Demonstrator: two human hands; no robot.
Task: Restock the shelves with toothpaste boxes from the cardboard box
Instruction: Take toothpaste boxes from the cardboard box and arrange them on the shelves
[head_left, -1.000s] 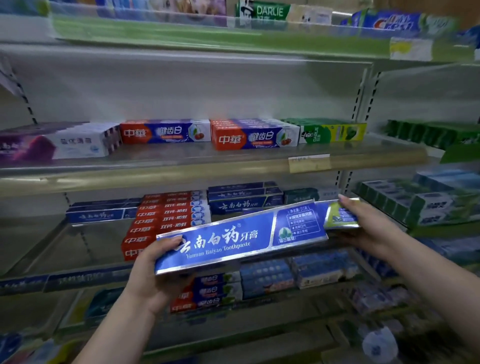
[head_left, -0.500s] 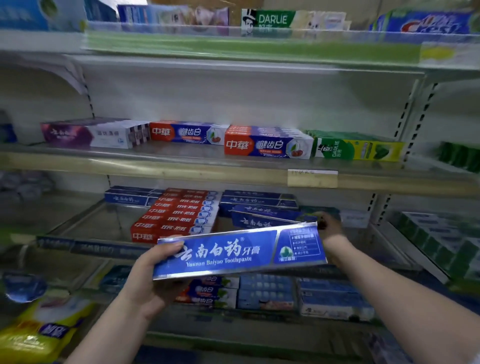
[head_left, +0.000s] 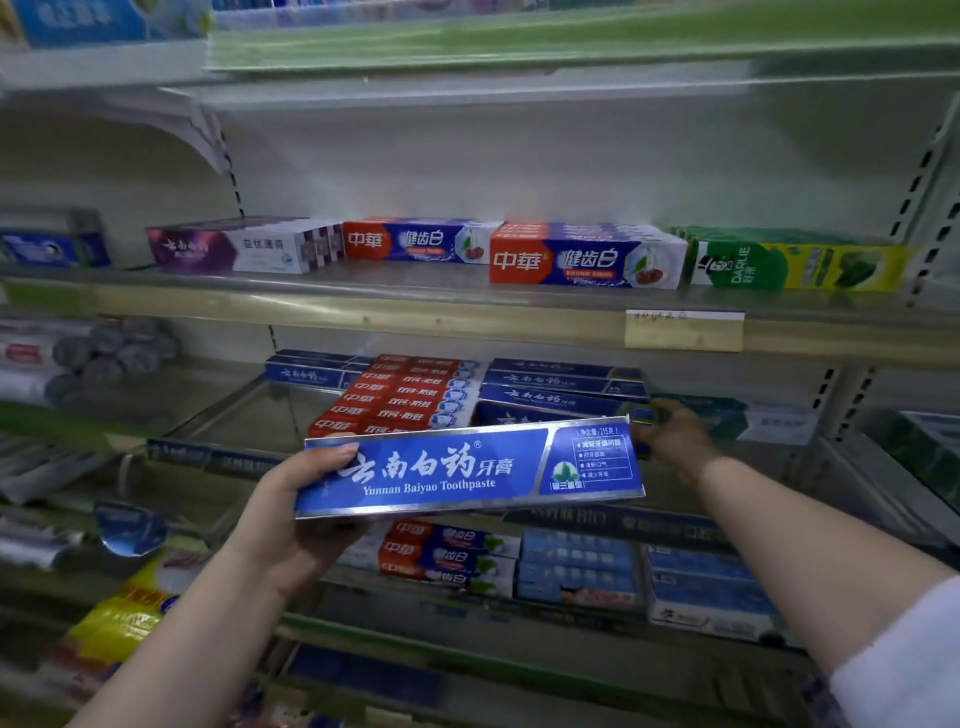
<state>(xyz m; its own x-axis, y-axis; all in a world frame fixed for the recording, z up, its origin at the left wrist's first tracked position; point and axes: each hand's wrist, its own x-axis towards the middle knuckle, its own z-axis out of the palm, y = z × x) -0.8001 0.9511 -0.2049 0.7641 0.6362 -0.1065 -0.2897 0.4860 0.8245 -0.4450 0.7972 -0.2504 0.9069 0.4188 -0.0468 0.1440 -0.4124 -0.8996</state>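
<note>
As my head camera looks down: toothpaste shelves dead ahead, both my arms stretched out.
Left hand (head_left: 291, 519): gripping the left end of a long blue cardboard toothpaste box with silver edges (head_left: 467, 473), thumb on the printed face, fingers curled underneath.
Held box: up in the air, slightly tilted, in front of the middle metal shelf (head_left: 234, 410) and clear of it, "Yunnan Baiyao Toothpaste" facing me.
Right hand (head_left: 675, 441): out past the held box's right end, at the right end of the stack of dark blue toothpaste boxes (head_left: 556, 395) on that middle shelf. Fingers bend toward the front box, but with the blur I cannot tell whether they pinch it or only touch it.
Red toothpaste boxes (head_left: 400, 395): stacked just beside the dark blue stack, on its left.
Upper shelf (head_left: 363, 312): a row, left to right, of purple and white box (head_left: 244, 249), red and blue boxes (head_left: 582, 260), green and yellow DARLIE box (head_left: 795, 267).
Yellowish price tag (head_left: 683, 332): on the upper shelf's front rim, at the right.
Light blue boxes (head_left: 576, 566): on the shelf below, under the held box.
</note>
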